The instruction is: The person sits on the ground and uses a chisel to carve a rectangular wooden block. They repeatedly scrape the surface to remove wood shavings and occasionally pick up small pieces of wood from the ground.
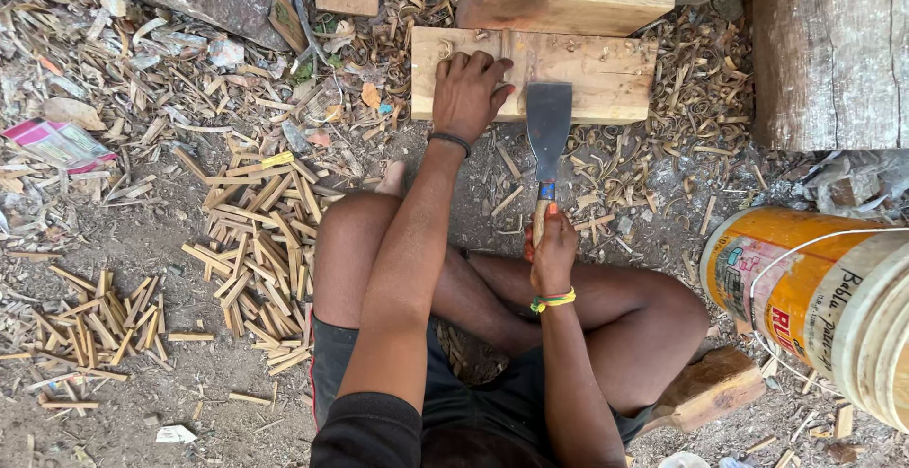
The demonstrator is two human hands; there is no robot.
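Two heaps of cut wooden sticks (256, 250) lying on the dirt ground (161, 373) at far left, shavings scattered all around. Further right, left hand (467, 92) pressing down flat on a pale wooden block (587, 75), fingers spread over its near left part, gripping nothing. Just beside it, broad chopping blade (549, 127) resting edge-forward against the block's front face. Below that, right hand (552, 252) closing tightly around the blade's wooden handle (539, 222). Orange and white plastic bucket (814, 302) lying tilted at far right, near a rough log (828, 52).
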